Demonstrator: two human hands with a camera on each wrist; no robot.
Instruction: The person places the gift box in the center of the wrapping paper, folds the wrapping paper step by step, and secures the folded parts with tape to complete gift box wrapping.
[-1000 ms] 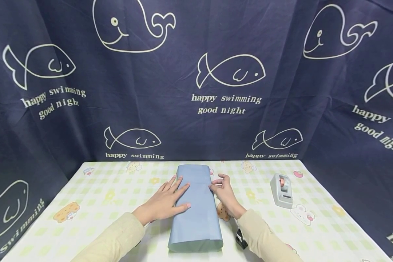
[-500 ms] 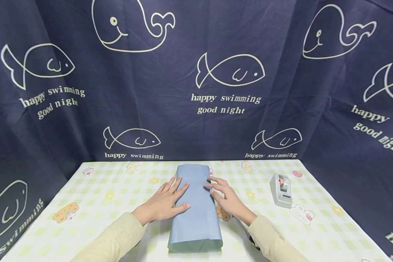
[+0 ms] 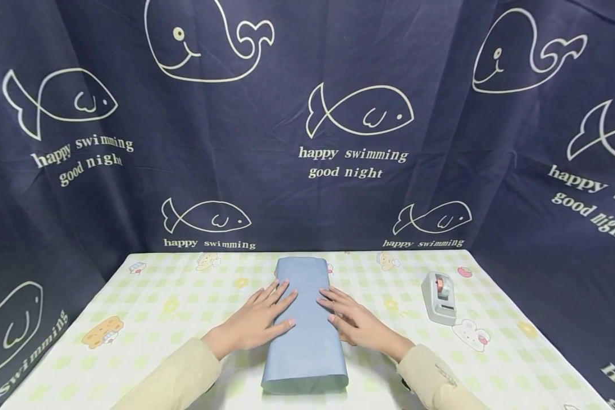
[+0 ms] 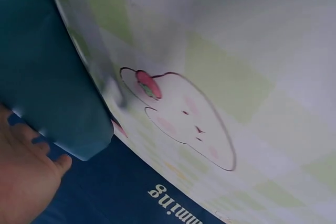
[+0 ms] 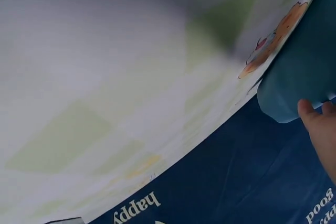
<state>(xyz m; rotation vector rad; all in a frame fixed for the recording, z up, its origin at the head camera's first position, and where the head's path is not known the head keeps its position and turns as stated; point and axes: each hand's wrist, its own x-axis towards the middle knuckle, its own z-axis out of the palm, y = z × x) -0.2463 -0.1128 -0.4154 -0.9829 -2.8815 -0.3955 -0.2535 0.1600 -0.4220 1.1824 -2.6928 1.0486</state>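
A long roll of blue paper (image 3: 307, 341), flattened and open at its near end, lies lengthwise on the table. What is inside it is hidden. My left hand (image 3: 251, 322) rests with spread fingers on its left edge. On the right edge lies my right hand (image 3: 361, 322), its fingers extended over the paper. In the left wrist view the paper (image 4: 47, 66) is at the left, with part of the left hand (image 4: 26, 177) below it. The right wrist view has the paper (image 5: 299, 77) at the right and part of the right hand (image 5: 321, 135) against it.
A grey tape dispenser (image 3: 439, 299) with a roll of tape stands on the right part of the table. The tablecloth (image 3: 184, 364) is green-checked with cartoon prints. Dark blue printed curtains (image 3: 266, 142) enclose the table at the back and sides.
My right hand, at first with fingers bent at the paper's right edge, has straightened them onto the paper and slid nearer to me. My left hand has barely shifted.
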